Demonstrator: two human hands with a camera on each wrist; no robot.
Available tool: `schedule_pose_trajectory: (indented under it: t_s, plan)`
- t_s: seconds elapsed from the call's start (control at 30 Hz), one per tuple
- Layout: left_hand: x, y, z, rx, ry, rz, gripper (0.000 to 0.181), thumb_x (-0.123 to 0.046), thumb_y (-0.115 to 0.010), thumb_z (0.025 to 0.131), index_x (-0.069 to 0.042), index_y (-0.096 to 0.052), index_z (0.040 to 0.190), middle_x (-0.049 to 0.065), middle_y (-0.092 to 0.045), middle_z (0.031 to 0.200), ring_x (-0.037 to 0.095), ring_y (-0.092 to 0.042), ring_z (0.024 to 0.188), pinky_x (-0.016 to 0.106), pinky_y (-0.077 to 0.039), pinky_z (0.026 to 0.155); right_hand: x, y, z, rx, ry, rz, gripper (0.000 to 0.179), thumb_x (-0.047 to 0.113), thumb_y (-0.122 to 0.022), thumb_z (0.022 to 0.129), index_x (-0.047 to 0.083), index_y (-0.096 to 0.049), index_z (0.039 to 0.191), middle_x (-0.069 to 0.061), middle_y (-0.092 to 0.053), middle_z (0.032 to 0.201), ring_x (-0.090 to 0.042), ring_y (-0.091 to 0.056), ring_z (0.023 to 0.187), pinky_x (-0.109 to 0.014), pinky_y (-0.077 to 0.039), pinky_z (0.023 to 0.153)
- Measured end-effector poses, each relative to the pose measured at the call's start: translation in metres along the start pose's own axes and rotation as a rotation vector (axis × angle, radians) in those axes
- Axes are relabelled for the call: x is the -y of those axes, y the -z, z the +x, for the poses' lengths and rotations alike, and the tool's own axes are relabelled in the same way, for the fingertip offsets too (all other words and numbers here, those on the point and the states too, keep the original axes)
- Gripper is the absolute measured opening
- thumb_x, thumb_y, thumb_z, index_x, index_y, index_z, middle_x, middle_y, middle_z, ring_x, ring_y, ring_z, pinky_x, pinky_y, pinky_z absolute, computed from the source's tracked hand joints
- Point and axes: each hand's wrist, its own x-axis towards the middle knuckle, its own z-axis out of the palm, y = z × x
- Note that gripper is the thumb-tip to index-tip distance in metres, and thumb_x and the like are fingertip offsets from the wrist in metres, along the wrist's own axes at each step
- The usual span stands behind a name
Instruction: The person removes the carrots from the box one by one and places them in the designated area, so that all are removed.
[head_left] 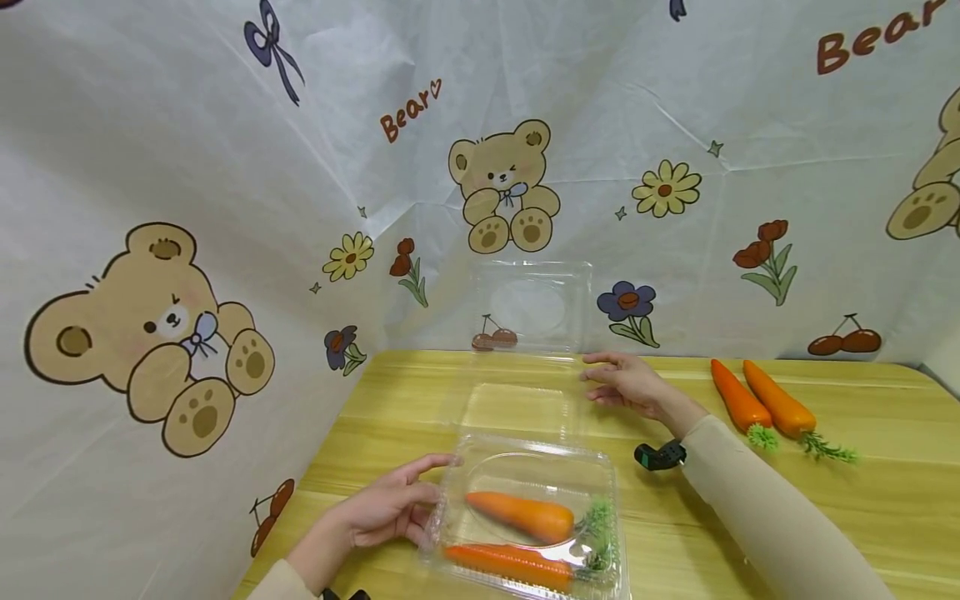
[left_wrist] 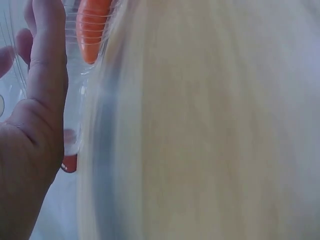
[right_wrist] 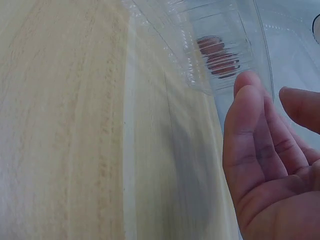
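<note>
A lidded clear plastic clamshell box (head_left: 540, 462) sits at the table's front, with two orange toy carrots (head_left: 521, 515) with green tops inside it. My left hand (head_left: 393, 504) is at the box's left side, fingers extended along its wall and the thumb near the far left corner. In the left wrist view, a carrot (left_wrist: 91, 30) shows through the ribbed plastic. Behind stands a second clear clamshell box (head_left: 517, 400), its lid raised against the backdrop. My right hand (head_left: 626, 383) has its fingertips right by that box's right edge, thumb and fingers apart with nothing between them.
Two more toy carrots (head_left: 776, 400) lie on the wooden table (head_left: 675, 533) at the right, green tops toward me. A white backdrop sheet (head_left: 600, 92) printed with bears and flowers rises behind the table and along its left side.
</note>
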Motion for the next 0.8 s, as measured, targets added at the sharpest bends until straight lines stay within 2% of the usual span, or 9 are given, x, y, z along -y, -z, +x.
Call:
schedule_pose_trajectory:
  t_s: [0.23,0.5,0.67,0.8]
  plan:
    - [0.001,-0.01,0.015,-0.033,0.027,0.004,0.064,-0.017,-0.055,0.106,-0.022,-0.025,0.162,0.006,-0.072,0.107,0.016,-0.075,0.079,0.035,-0.065,0.072,0.004,0.001,0.002,0.074,0.004,-0.106,0.056,0.024,-0.053,0.109,0.001,-0.035,0.157,-0.02,-0.053,0.151,-0.017,-0.073,0.091,-0.031,-0.063,0.08]
    - [-0.001,-0.021,0.025,-0.042,0.037,0.004,0.066,-0.02,-0.059,0.103,-0.024,-0.027,0.161,0.007,-0.074,0.108,0.018,-0.077,0.081,0.036,-0.065,0.072,0.009,0.004,0.0,0.147,-0.008,-0.17,0.057,0.027,-0.048,0.111,0.004,-0.03,0.16,-0.023,-0.041,0.16,-0.02,-0.073,0.097,-0.032,-0.061,0.081]
    - [-0.003,-0.014,0.021,-0.048,0.032,0.014,0.057,-0.021,-0.055,0.107,-0.019,-0.032,0.159,0.005,-0.071,0.106,0.02,-0.077,0.082,0.04,-0.065,0.077,0.013,0.004,-0.015,0.135,-0.01,-0.193,0.058,0.025,-0.048,0.111,0.001,-0.029,0.159,-0.026,-0.042,0.157,-0.022,-0.073,0.096,-0.034,-0.06,0.082]
    - [-0.008,0.002,0.015,-0.116,0.013,0.04,0.048,-0.023,-0.052,0.109,-0.005,-0.04,0.151,0.001,-0.065,0.096,0.019,-0.076,0.082,0.039,-0.065,0.08,0.019,0.006,-0.036,0.115,0.014,-0.205,0.056,0.026,-0.049,0.11,-0.004,-0.032,0.156,-0.027,-0.051,0.147,-0.026,-0.071,0.101,-0.035,-0.06,0.086]
